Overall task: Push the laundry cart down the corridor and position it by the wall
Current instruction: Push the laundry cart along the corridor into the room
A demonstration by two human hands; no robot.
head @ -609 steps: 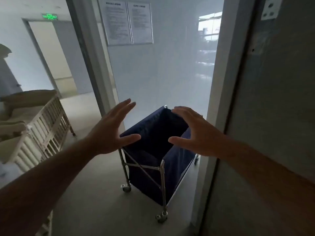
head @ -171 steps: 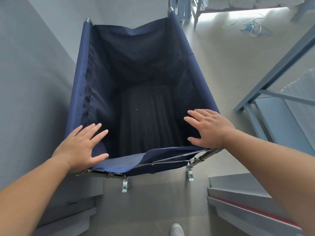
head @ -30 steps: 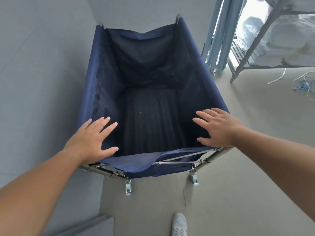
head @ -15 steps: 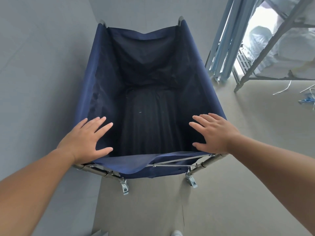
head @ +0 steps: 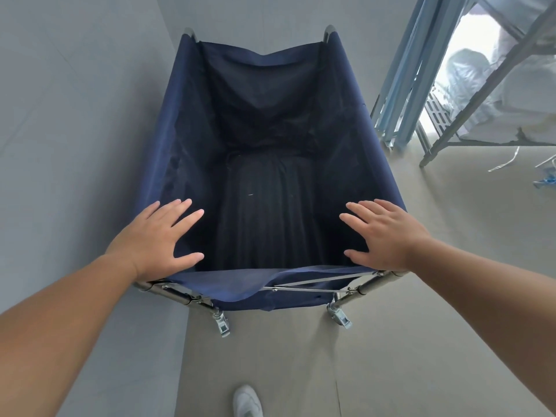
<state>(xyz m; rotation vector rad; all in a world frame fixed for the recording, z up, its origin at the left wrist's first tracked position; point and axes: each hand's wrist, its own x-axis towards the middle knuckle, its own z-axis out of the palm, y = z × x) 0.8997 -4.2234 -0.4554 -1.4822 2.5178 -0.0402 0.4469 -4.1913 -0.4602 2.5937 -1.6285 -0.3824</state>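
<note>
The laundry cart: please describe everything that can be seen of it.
The laundry cart is a deep, dark navy fabric bag hung on a shiny metal tube frame, with two caster wheels visible at the near end. It looks empty. It stands upright on the floor, its left side along the grey wall. The left hand and right hand lie flat, fingers spread, on its near corners.

The laundry cart (head: 270, 164) is matt navy cloth on shiny metal tubing (head: 177, 294).
</note>
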